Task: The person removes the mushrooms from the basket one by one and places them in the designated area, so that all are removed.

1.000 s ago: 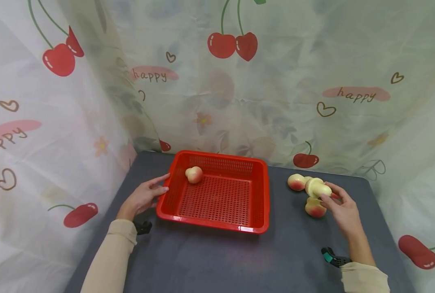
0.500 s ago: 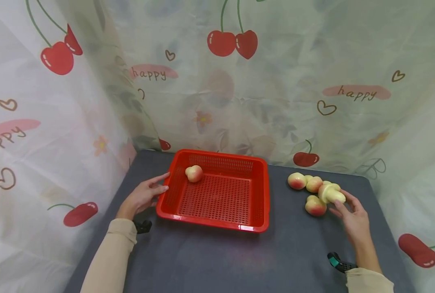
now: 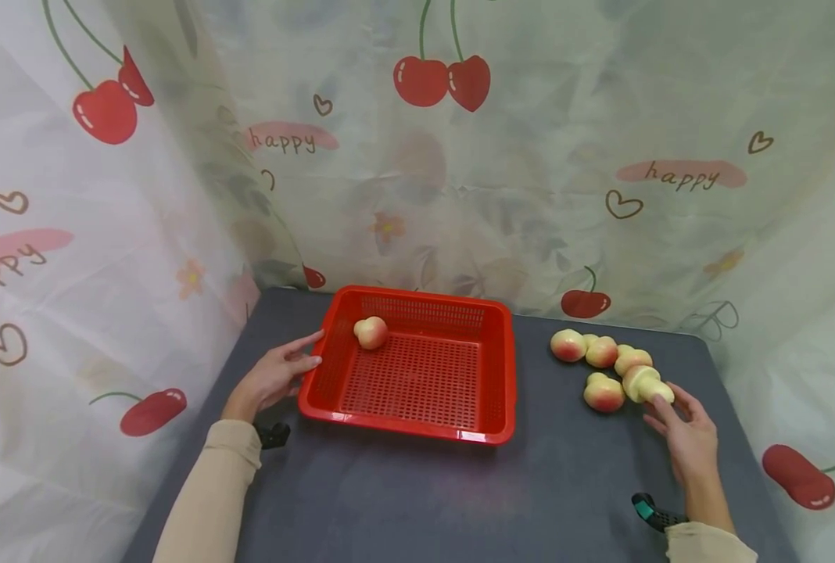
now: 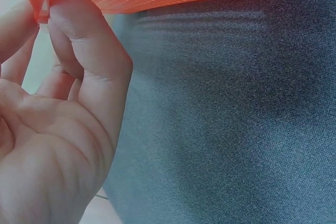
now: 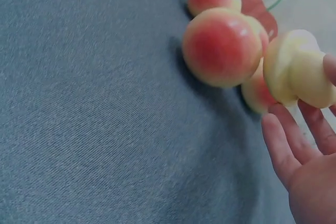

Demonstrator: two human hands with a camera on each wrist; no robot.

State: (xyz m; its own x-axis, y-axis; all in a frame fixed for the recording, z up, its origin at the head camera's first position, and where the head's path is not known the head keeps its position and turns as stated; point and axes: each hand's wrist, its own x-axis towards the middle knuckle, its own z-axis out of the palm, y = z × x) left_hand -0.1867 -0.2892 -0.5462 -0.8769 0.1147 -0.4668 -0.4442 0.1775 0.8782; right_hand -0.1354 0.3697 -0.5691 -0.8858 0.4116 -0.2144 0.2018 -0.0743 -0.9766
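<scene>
My left hand (image 3: 270, 383) pinches the left rim of a red plastic basket (image 3: 405, 428) between thumb and fingers, also seen close up in the left wrist view. Inside the basket, near its back left corner, lies one toy mushroom (image 3: 371, 333) with a pinkish-red cap and cream stem. At the right, my right hand (image 3: 695, 442) holds another toy mushroom (image 5: 294, 69) by its pale stem, the cap turned away from the palm. Just beyond it, several similar mushrooms (image 3: 603, 352) form a slanting row on the table; a separate mushroom (image 3: 603, 395) lies nearer me.
The dark grey table (image 3: 403, 500) reaches back to a printed cherry curtain (image 3: 516, 195), which also hangs along both sides. A gap of bare tabletop separates the basket from the mushrooms.
My right hand has moved right and towards me with the mushroom, uncovering the row behind it. My left hand and the basket have stayed in place.
</scene>
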